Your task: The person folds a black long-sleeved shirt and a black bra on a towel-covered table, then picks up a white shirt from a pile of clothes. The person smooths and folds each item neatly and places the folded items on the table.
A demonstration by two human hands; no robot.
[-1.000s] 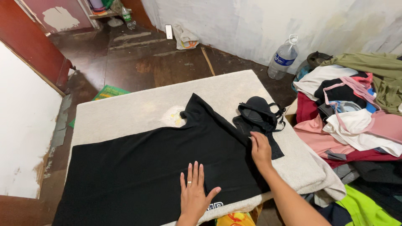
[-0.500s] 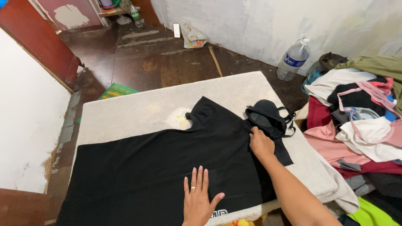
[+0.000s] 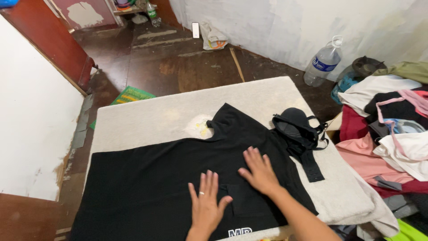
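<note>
Head view, two open hands, left hand [image 3: 206, 206], right hand [image 3: 260, 172], flat on one black shirt [image 3: 147, 178], one black bra [image 3: 298, 129] beside.

To your right, the black bra [image 3: 299, 134] lies on the tabletop [image 3: 147, 125] just beside the black shirt [image 3: 147, 187], and the clothes pile [image 3: 388, 134] crowds that edge. The tabletop's far strip offers open passage.

A black t-shirt [image 3: 147, 187] lies spread flat, front down, across the padded table.
</note>
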